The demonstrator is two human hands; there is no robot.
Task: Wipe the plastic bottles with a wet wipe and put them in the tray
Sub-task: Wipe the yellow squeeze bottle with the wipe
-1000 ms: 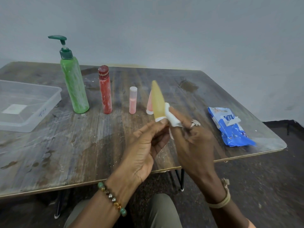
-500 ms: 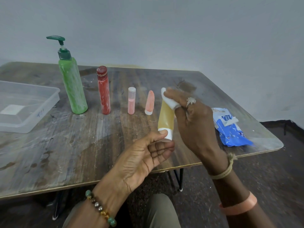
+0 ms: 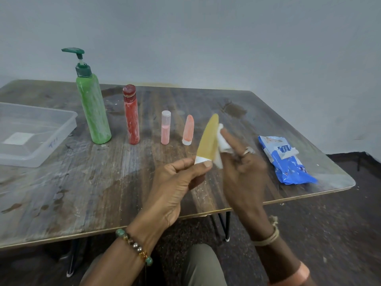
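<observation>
My left hand point(image 3: 177, 182) pinches the white cap of a yellow tube point(image 3: 208, 139), held upright above the table. My right hand point(image 3: 243, 168) holds a white wet wipe point(image 3: 221, 144) folded over its fingers and presses it against the tube's right side. In a row on the table stand a green pump bottle point(image 3: 93, 108), a red bottle point(image 3: 131, 116), a small pink bottle point(image 3: 165, 129) and an orange tube point(image 3: 188, 130). The clear plastic tray point(image 3: 59, 135) sits at the left and holds no bottle.
A blue pack of wet wipes point(image 3: 286, 159) lies near the table's right edge. The worn wooden table point(image 3: 82, 193) ends close to my knees, and a grey wall stands behind it.
The right hand with the wipe has slid down from the tube's tip to its lower side. The left hand has raised the tube and tilted it.
</observation>
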